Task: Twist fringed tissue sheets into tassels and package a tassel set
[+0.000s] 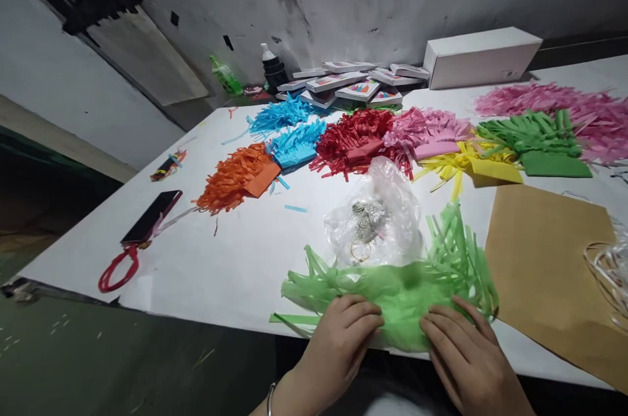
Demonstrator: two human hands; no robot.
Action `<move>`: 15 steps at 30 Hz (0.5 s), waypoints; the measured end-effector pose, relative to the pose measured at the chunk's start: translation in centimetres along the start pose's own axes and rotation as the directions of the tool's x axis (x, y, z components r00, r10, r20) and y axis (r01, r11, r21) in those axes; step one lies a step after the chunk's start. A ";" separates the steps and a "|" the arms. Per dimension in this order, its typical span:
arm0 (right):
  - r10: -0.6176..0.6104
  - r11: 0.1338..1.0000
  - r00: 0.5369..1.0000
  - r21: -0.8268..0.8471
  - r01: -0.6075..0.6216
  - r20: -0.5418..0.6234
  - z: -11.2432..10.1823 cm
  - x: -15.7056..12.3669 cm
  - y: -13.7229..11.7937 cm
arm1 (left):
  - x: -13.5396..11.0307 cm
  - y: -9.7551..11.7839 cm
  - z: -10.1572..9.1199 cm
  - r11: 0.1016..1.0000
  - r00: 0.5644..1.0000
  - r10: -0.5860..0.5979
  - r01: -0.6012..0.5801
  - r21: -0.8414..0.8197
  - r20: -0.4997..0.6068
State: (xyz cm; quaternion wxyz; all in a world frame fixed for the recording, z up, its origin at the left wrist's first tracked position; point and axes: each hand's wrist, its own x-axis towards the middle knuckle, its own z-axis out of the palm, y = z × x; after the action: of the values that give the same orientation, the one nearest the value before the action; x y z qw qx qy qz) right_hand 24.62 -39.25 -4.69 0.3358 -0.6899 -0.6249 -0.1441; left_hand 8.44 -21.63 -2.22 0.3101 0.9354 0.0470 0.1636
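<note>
A sheet of light-green tissue paper (pixel 405 295), cut into fringe at both sides, lies along the table's near edge. My left hand (pixel 346 331) is closed on its near edge, left of the middle, fingers bent over the paper and thumb hidden. On the right, my right hand (pixel 461 344) grips the same edge, its fingers pressed together on the sheet. Just beyond the tissue paper sits a crumpled clear plastic bag (pixel 397 220) with thin wire or cord and a small ring inside.
Fringed tissue bundles, including orange (pixel 238 177), red (pixel 360 141) and dark-green (pixel 544 141) ones, line the table's far side. Behind them are small flat boxes (pixel 338 80) and a white carton (pixel 483 56). A phone (pixel 151 216) lies left; brown card (pixel 549 259) and white cord (pixel 606 272) lie right.
</note>
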 end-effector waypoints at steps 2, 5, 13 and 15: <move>-0.025 1.000 1.000 0.005 0.025 0.010 -0.1 -0.1 0.5 | -0.2 0.1 -0.2 0.999 1.000 -0.012 0.012 -0.034 0.000; -0.077 0.994 0.995 0.078 0.071 0.069 -0.8 -0.2 1.2 | -0.6 0.2 -0.4 0.998 0.999 -0.036 0.036 -0.047 -0.008; 0.230 0.971 0.966 0.045 -0.236 0.114 0.0 0.4 1.6 | 1.7 0.5 -0.5 0.917 0.914 -0.399 0.400 0.006 0.078; 0.294 0.955 0.949 0.001 -0.296 0.119 0.7 0.8 1.7 | 3.1 0.4 -0.8 0.882 0.872 -0.471 0.467 0.056 0.132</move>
State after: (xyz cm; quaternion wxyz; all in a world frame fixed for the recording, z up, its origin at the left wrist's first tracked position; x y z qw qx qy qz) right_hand 26.22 -38.17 -5.13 0.3228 -0.7795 -0.5349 -0.0455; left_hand 11.10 -20.85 -0.52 0.3325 0.9087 0.2520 0.0162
